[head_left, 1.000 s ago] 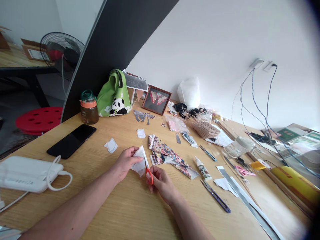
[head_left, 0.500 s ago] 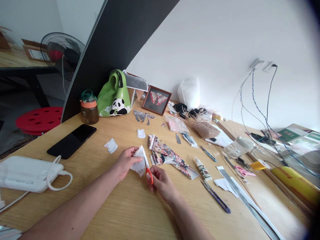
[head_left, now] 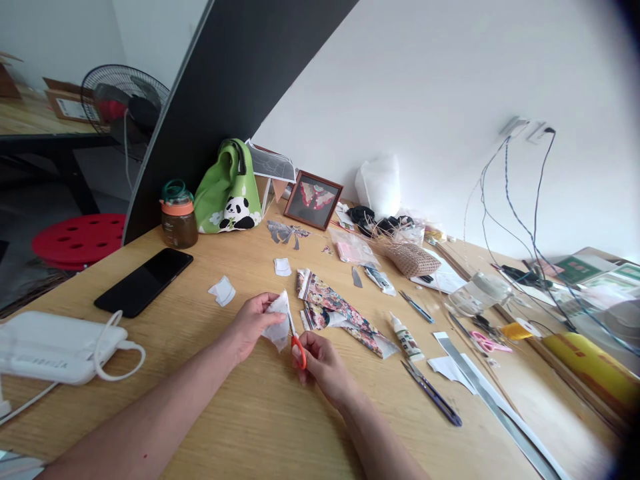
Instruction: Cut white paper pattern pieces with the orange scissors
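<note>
Between the fingers and thumb of my left hand (head_left: 254, 325) is a small white piece of fabric or paper (head_left: 278, 332), held just above the table. My right hand (head_left: 320, 363) grips orange-handled scissors (head_left: 299, 348), whose blades lie along the right edge of the white piece. Part of the handle is hidden by my fingers. Just right of the blades lies folded floral fabric (head_left: 340, 303). Two small sets of white cut pieces rest beyond my left hand: one scrap (head_left: 221, 291) to the left, another (head_left: 283, 267) farther back.
To the right lie a glue tube (head_left: 406, 339), purple thread snips (head_left: 433, 393), a blue-handled tool (head_left: 417, 307) and grey strips (head_left: 493, 390). At left are a black phone (head_left: 144, 282) and a white power adapter (head_left: 53, 348). A jar (head_left: 179, 223), green bag (head_left: 227, 190) and picture frame (head_left: 313, 200) stand behind.
The scissor blades have closed somewhat along the edge of the white piece, which has shifted slightly. Both hands stay in nearly the same place.
</note>
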`<state>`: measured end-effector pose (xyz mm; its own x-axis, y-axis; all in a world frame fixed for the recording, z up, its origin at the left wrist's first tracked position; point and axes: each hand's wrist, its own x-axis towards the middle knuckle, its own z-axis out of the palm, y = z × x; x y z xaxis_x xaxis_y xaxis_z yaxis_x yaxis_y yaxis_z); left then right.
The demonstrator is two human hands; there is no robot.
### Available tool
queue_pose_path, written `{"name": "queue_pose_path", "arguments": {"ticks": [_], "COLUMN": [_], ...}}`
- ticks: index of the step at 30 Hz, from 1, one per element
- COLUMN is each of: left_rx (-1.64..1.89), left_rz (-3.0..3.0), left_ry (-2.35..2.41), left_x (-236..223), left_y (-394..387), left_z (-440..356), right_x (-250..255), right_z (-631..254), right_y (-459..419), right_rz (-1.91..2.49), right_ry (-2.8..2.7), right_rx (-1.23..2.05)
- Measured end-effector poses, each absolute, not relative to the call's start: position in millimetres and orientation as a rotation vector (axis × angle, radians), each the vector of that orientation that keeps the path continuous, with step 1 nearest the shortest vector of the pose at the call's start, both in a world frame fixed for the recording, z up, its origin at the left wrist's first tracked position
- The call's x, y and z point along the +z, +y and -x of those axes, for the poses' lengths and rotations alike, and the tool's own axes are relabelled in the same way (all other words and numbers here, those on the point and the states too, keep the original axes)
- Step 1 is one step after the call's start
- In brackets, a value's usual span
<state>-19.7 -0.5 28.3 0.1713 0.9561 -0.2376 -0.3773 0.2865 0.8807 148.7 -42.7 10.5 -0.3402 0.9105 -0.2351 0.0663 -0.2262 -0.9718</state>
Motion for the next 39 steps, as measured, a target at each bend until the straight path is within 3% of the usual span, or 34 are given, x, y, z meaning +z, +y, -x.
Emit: {"name": "queue_pose_path", "arguments": {"ticks": [39], "left_rx": [1.105], "left_rz": [-0.757], "left_ry": [0.961], "left_x": [28.7], "left_y": [0.4], "left_z": [19.8], "right_x": [13.1], "right_z": [-148.3], "right_y": [-43.3], "right_rz": [1.258], "right_ry": [-1.377], "right_rx": [1.623]}}
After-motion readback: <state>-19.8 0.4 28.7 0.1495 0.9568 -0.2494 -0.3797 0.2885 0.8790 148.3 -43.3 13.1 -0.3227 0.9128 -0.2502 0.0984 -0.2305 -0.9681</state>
